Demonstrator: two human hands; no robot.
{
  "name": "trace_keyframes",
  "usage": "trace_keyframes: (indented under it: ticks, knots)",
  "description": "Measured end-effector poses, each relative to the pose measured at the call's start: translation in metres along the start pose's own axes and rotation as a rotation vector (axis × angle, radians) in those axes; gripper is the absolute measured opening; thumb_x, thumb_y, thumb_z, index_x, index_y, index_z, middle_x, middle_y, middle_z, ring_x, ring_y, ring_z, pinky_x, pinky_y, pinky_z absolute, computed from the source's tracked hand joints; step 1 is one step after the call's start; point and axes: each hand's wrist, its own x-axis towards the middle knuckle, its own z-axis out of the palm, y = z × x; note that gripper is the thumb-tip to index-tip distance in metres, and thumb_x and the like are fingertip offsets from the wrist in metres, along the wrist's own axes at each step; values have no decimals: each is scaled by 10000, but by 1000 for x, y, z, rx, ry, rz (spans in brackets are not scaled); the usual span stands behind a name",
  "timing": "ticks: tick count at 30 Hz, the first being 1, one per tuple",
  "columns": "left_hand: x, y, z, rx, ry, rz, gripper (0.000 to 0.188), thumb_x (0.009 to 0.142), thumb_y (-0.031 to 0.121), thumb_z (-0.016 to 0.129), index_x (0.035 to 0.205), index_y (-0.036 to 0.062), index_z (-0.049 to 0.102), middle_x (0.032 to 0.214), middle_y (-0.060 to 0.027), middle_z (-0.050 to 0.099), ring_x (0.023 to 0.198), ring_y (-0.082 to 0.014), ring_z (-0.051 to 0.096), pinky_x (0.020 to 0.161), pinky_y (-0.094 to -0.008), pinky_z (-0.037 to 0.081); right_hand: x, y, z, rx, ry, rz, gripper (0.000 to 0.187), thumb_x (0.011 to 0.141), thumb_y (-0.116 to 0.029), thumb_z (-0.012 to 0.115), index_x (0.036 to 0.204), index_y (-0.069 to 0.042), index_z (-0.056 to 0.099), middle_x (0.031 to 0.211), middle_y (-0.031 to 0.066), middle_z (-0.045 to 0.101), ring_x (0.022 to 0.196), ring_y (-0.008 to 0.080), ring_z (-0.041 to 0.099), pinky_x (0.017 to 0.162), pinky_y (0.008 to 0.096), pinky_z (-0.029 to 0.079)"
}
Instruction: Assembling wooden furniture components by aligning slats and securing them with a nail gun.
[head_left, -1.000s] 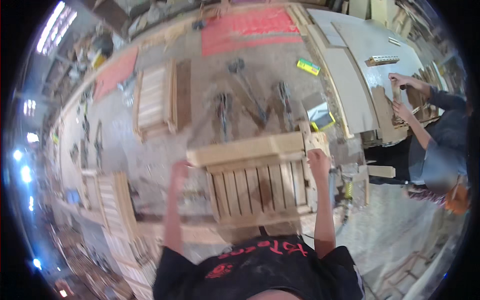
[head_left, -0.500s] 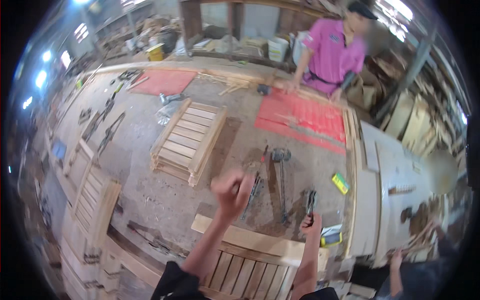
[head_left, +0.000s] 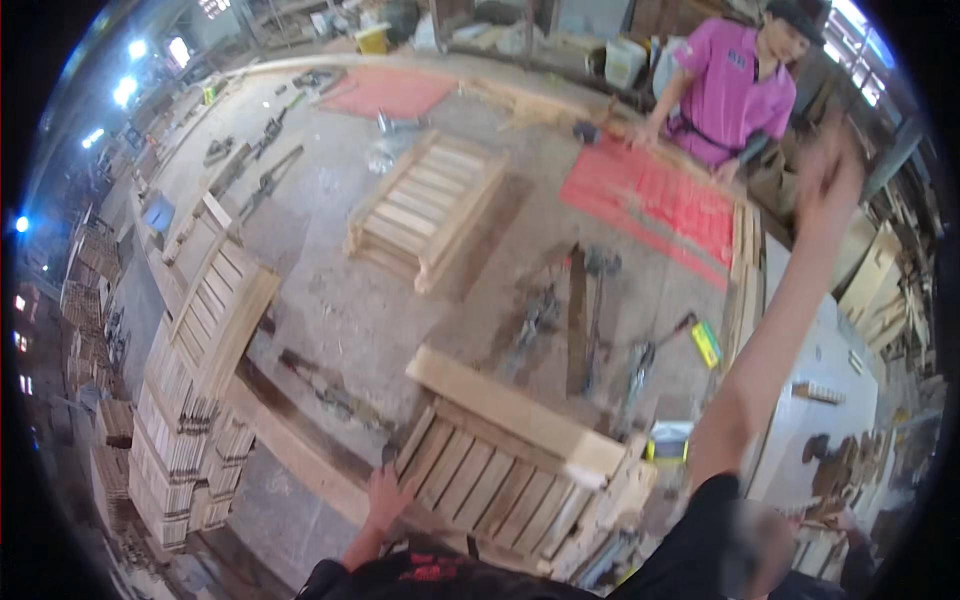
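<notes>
Looks to me like you're mid-assembly on that slatted panel (head_left: 490,480), sitting at the near edge of the workbench (head_left: 320,300) right in front of you, with a pale board (head_left: 515,412) lying along its far side. Your left hand (head_left: 386,497) is down by the panel's near left corner, fingers loosely spread, not gripping anything I can make out. Your right hand (head_left: 830,170) is up and way out to the right, too blurry, so can't tell if it's pinching something. I'd say the next move calls for getting that right hand to the panel while your left steadies the corner.
</notes>
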Motion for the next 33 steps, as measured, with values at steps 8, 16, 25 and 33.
trace_keyframes:
  ticks: [8, 16, 25, 33]
  knots:
    - [31, -34, 17, 128, 136, 92, 175, 845, 157, 611, 970, 52, 547, 937, -186, 597, 890, -395, 592, 794, -521, 455, -72, -29, 7, 811, -419, 68, 245, 916, -262, 614, 1017, -39, 622, 961, 151, 669, 887, 307, 653, 763, 427, 488]
    - [25, 6, 11, 166, 181, 293, 501, 828, 209, 623, 1268, 8, 492, 1190, -200, 522, 1111, -407, 501, 958, -531, 391, -627, -145, 26, -342, -899, 822, 851, 925, -517, 547, 1529, -19, 214, 1587, 224, 206, 1468, 371, 212, 1168, 516, 214]
    - [111, -27, 4, 194, -412, 423, 702, 861, 457, 655, 1284, -80, 491, 1063, -293, 657, 1024, -416, 649, 861, -556, 493, -503, -161, -38, 246, -969, 803, 850, 856, -537, 640, 1460, -10, 357, 1262, 252, 609, 1210, 387, 566, 996, 462, 461]
    - [-35, 197, -153, -643, -526, 615, 852, 781, 152, 688, 1469, -56, 232, 1312, -324, 535, 1242, -400, 536, 1058, -454, 412, -524, -338, -230, 358, -1024, 642, 1006, 707, -399, 834, 1509, -94, 310, 1518, 200, 375, 1433, 338, 321, 1171, 406, 285]
